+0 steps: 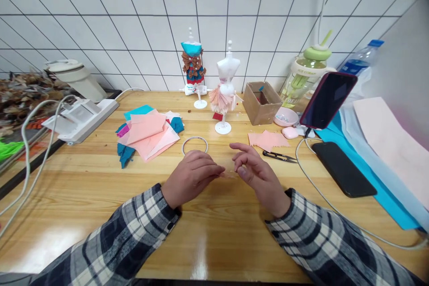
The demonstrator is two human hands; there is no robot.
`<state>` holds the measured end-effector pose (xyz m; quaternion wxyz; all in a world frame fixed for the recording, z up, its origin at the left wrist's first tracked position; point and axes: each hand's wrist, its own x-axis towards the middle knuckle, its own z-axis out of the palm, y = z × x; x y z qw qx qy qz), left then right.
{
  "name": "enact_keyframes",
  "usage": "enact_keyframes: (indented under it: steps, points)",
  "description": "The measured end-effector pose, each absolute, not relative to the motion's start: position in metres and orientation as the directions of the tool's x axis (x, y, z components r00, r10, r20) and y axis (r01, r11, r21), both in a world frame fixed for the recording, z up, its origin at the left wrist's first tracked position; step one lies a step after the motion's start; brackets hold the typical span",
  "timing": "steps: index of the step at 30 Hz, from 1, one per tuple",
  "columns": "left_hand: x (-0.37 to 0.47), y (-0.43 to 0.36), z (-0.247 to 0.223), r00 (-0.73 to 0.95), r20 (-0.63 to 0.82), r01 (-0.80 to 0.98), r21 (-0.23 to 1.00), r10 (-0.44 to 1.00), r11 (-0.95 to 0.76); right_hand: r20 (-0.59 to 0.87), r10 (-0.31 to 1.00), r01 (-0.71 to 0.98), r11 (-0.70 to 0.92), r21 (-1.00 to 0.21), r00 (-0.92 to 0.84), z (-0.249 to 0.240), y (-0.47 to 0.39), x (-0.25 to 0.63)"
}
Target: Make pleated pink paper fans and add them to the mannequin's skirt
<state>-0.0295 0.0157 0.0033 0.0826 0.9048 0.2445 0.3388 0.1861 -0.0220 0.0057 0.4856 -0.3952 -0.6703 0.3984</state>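
Observation:
My left hand (193, 178) is closed in a pinch above the middle of the table. From its fingertips a small, thin pink scrap (228, 174) sticks out towards the right; its exact shape is hard to make out. Just across from it, my right hand (256, 174) has its index finger stretched out and the others loosely bent, with nothing visible in it. Behind the left hand lies a white ring (195, 137). Black thread snips (279, 157) and ragged pink paper pieces (268, 140) lie beyond the right hand. A white mini mannequin (229, 71) wears a pleated pink skirt (222, 99).
A second dressed mannequin (193, 69) stands by the tiled wall. Pink and blue sheets (150, 132) lie left, near a power strip (80, 120). To the right are a cardboard box (259, 111), pink dish (286, 117), propped phone (328, 100), flat phone (343, 169), cable and bottles.

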Motion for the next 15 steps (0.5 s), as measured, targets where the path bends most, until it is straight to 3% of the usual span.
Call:
enact_keyframes:
  steps: [7, 15]
  points:
    - [-0.033, 0.0129, 0.0068, 0.618, 0.629, 0.417, 0.247, 0.472, -0.875, 0.284, 0.917, 0.093, 0.321, -0.943, -0.28, 0.0033, -0.0252, 0.182]
    - [-0.0318, 0.0073, 0.0079, 0.539, 0.697, 0.394, 0.289, 0.474, -0.873, 0.303, 0.893, 0.086, 0.349, -0.933, -0.334, 0.0073, -0.0297, 0.1779]
